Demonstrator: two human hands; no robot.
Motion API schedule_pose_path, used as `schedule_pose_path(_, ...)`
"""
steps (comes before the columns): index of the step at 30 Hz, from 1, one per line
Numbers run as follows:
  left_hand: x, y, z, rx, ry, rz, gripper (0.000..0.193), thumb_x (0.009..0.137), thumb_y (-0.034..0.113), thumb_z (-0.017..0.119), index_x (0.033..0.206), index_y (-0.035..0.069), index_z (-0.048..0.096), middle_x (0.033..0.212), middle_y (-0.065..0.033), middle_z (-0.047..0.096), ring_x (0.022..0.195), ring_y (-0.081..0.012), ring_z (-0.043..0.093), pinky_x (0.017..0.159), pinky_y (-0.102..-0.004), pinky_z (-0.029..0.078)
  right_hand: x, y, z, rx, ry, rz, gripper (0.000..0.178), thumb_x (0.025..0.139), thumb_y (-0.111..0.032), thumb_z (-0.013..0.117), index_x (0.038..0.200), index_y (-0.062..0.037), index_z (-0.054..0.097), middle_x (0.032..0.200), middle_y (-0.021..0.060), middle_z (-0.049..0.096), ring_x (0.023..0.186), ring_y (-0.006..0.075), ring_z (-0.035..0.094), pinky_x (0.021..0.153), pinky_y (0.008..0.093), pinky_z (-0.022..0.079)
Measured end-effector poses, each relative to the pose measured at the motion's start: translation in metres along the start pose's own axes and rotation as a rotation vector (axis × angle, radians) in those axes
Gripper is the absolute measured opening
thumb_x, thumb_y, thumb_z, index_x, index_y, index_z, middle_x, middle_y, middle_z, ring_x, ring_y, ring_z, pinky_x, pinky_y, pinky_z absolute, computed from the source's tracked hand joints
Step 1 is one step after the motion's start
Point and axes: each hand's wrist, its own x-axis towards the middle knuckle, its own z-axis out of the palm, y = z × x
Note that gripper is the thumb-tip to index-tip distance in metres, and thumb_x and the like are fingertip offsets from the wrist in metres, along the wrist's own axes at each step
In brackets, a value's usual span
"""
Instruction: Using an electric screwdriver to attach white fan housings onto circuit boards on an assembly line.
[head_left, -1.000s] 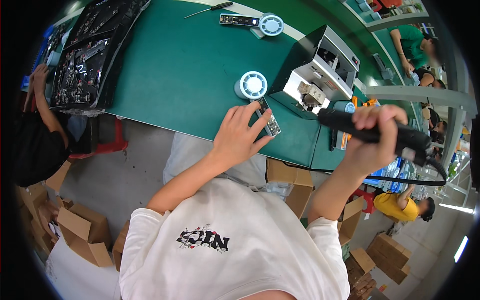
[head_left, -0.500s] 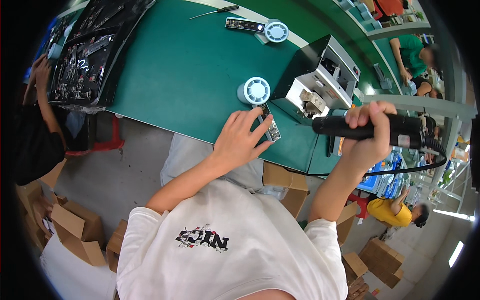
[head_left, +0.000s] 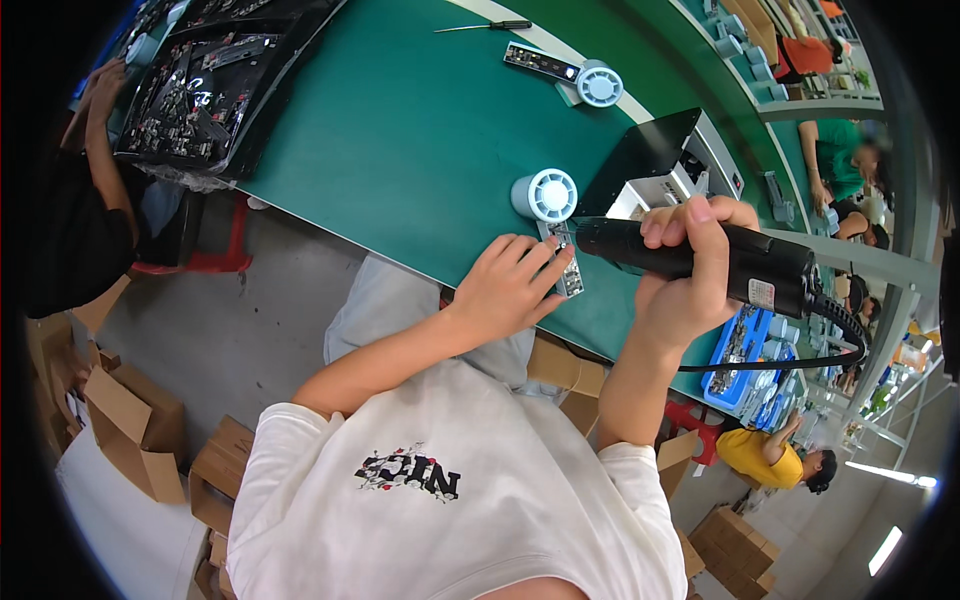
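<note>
A pale blue handheld fan [head_left: 552, 196] lies at the bench's near edge, its handle toward me with the circuit parts exposed. My left hand [head_left: 508, 285] holds that handle, fingers across it and thumb along its near side. A black corded electric screwdriver [head_left: 745, 262] lies level in my right hand [head_left: 700, 262], whose fingers wrap round its body. The tool's front end points left, over the top of the handle just below the fan head. Whether its bit touches a screw is too small to tell.
Behind the screwdriver stands a black-and-silver machine [head_left: 650, 165]. Farther back lie a second fan [head_left: 600, 84] and a thin screwdriver [head_left: 510, 25]. A black tray of parts [head_left: 200, 100] sits at left beside another person's arms [head_left: 100, 130]. Blue bins [head_left: 735, 360] are at right.
My right hand has brought the electric screwdriver left and slightly down, its front end now over the fan handle. My left hand stays on the handle. The whole view has shifted a little.
</note>
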Motion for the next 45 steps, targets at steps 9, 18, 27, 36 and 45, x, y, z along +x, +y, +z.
schedule_pose_path(9, -0.0004, -0.0007, -0.001, 0.006, -0.002, -0.013, 0.053, 0.077, 0.028, 0.077, 0.122, 0.007, 0.06, 0.116, -0.0143, 0.059, 0.096, -0.03, 0.061, 0.087, -0.0426, 0.048, 0.0012, 0.0006, 0.0056, 0.068, 0.017, -0.015, 0.018, 0.081, 0.002, 0.07, 0.088, -0.0006, 0.053, 0.062, 0.0086, 0.058, 0.05, 0.0164, 0.056, 0.054, 0.0286, 0.049)
schedule_pose_path(18, -0.0002, -0.0004, -0.0006, -0.002, -0.012, -0.015, 0.052, 0.078, 0.029, 0.076, 0.123, 0.007, 0.06, 0.116, -0.0148, 0.059, 0.096, -0.0306, 0.061, 0.087, -0.0428, 0.048, 0.0001, 0.0032, 0.0067, 0.043, -0.005, -0.054, 0.017, 0.082, 0.002, 0.069, 0.088, 0.0001, 0.053, 0.063, 0.009, 0.058, 0.051, 0.0159, 0.057, 0.054, 0.0282, 0.049)
schedule_pose_path(27, -0.0007, -0.0007, -0.0032, 0.007, -0.013, -0.002, 0.055, 0.076, 0.025, 0.076, 0.123, 0.003, 0.059, 0.115, -0.0115, 0.059, 0.097, -0.0254, 0.057, 0.089, -0.0387, 0.047, -0.001, 0.0004, 0.0049, 0.087, -0.02, -0.075, 0.017, 0.082, 0.002, 0.069, 0.087, 0.0006, 0.053, 0.062, 0.0092, 0.058, 0.051, 0.0158, 0.057, 0.054, 0.0279, 0.049)
schedule_pose_path(36, -0.0006, -0.0007, -0.0024, 0.006, -0.007, -0.002, 0.055, 0.076, 0.025, 0.076, 0.124, 0.003, 0.059, 0.116, -0.0114, 0.059, 0.097, -0.0252, 0.057, 0.089, -0.0387, 0.047, -0.0026, 0.0035, 0.0087, 0.048, 0.023, -0.061, 0.018, 0.081, 0.003, 0.069, 0.087, 0.0001, 0.052, 0.063, 0.0092, 0.058, 0.05, 0.0161, 0.057, 0.055, 0.0277, 0.049)
schedule_pose_path(45, -0.0005, -0.0009, -0.0032, 0.013, -0.013, -0.006, 0.055, 0.076, 0.025, 0.075, 0.124, 0.003, 0.059, 0.116, -0.0111, 0.059, 0.096, -0.0245, 0.057, 0.089, -0.0383, 0.046, -0.0043, -0.0002, 0.0057, 0.102, -0.015, -0.072, 0.019, 0.081, 0.003, 0.069, 0.089, -0.0007, 0.052, 0.063, 0.0088, 0.058, 0.05, 0.0162, 0.056, 0.055, 0.0279, 0.049)
